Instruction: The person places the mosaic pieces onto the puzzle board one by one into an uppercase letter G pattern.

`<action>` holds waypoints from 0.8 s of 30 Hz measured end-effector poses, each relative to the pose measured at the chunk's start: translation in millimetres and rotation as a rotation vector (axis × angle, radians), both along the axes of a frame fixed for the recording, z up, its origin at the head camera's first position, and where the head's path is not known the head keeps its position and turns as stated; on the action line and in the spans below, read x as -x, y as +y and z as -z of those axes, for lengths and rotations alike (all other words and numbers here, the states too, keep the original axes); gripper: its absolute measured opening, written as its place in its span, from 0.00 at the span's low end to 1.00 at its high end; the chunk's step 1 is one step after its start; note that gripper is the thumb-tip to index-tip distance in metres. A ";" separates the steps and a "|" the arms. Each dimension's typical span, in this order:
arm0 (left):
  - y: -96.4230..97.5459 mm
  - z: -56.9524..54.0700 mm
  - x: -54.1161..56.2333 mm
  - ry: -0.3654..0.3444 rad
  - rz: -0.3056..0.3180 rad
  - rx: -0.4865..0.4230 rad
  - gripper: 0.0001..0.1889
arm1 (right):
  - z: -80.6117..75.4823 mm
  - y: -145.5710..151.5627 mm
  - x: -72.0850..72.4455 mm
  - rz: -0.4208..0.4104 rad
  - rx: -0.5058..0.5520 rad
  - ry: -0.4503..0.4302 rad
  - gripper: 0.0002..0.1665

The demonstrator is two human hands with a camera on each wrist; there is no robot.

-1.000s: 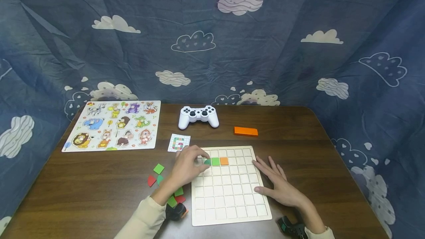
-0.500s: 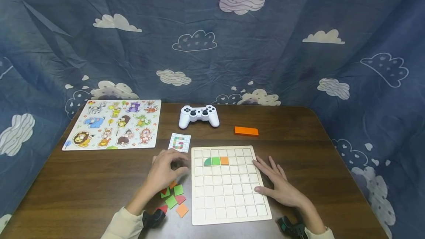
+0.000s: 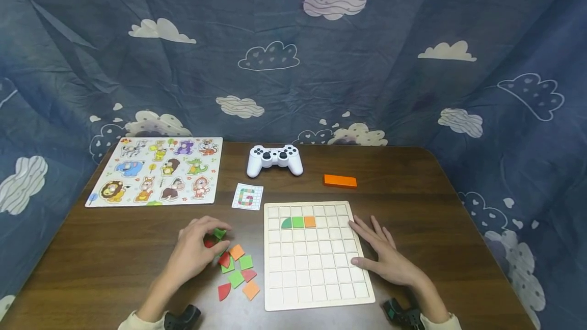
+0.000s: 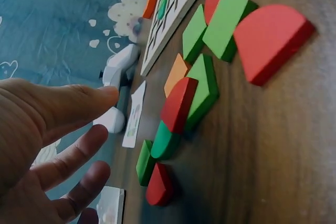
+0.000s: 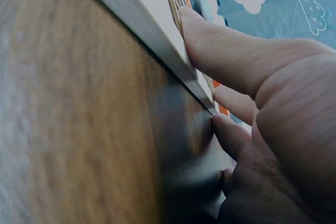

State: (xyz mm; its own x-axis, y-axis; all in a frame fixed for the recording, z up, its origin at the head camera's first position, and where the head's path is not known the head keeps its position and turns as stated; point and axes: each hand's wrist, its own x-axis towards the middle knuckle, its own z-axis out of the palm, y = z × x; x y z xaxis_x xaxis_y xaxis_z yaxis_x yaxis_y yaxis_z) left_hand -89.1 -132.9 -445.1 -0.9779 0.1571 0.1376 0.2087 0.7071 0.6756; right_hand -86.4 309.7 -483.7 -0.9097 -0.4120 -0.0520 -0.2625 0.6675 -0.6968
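Observation:
My left hand (image 3: pixel 194 248) hovers at the left end of a loose pile of tiles, thumb and fingers apart with nothing between them. Near its fingertips lie a green square tile (image 3: pixel 220 233) and a red tile (image 4: pixel 160 186), with a teal quarter-round tile (image 4: pixel 166 141) beside them. The pale wooden grid board (image 3: pixel 321 279) holds a teal quarter-round (image 3: pixel 286 223), a green square (image 3: pixel 298 222) and an orange square (image 3: pixel 310 222) side by side in its second row. My right hand (image 3: pixel 387 258) rests on the board's right edge, fingers spread, thumb on the rim.
A pattern card (image 3: pixel 247 196) lies above the board's left corner. Behind it are a white game controller (image 3: pixel 274 161) and an orange block (image 3: pixel 340 181). An animal puzzle board (image 3: pixel 156 173) takes up the back left. More tiles, such as an orange square (image 3: pixel 251 290), lie left of the grid board.
My left hand has let go of the teal quarter-round on the board and moved left and down to the loose tiles. The right hand stays on the board's edge.

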 end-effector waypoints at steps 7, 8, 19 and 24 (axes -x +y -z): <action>-2.7 3.3 -5.2 -0.027 0.012 0.012 0.16 | -1.8 -1.2 0.3 -0.006 0.007 0.005 0.48; -3.4 3.8 -6.1 -0.029 0.009 0.014 0.16 | -1.9 -1.1 0.4 -0.007 0.008 0.002 0.48; -12.5 10.9 -10.7 -0.067 0.008 0.027 0.14 | -1.7 -0.8 0.5 -0.002 -0.006 0.004 0.48; -15.3 13.5 -10.8 -0.095 0.000 0.041 0.14 | -2.7 -1.0 -0.4 -0.002 -0.003 0.009 0.48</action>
